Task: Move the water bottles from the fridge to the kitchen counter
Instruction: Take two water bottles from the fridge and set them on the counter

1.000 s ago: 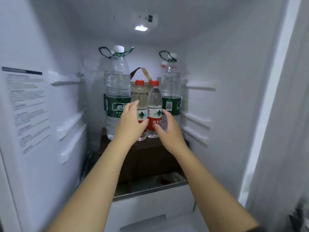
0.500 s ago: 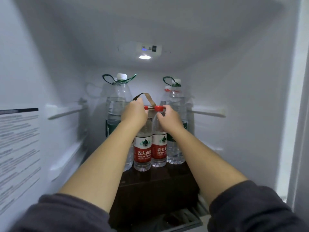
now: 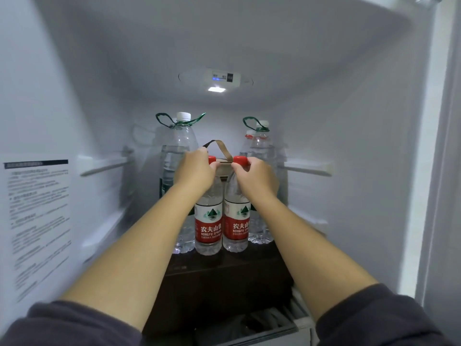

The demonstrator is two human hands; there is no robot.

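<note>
Two small clear water bottles with red caps and red labels stand side by side on a dark shelf inside the open fridge. My left hand (image 3: 193,172) grips the neck of the left bottle (image 3: 208,226). My right hand (image 3: 257,177) grips the neck of the right bottle (image 3: 236,224). Both bottles stand upright with their bases on the dark shelf (image 3: 224,268). Behind them stand two large clear bottles with green carry loops, one at the left (image 3: 175,146) and one at the right (image 3: 262,143).
A tan strap handle (image 3: 219,148) of a bag rises behind the small bottles. White fridge walls with shelf rails close in on both sides. A printed label (image 3: 37,221) covers the left wall. A drawer (image 3: 262,325) sits below the shelf.
Both hands rose from the bottles' labels to their necks and closed round them. The camera moved closer and lower into the fridge.
</note>
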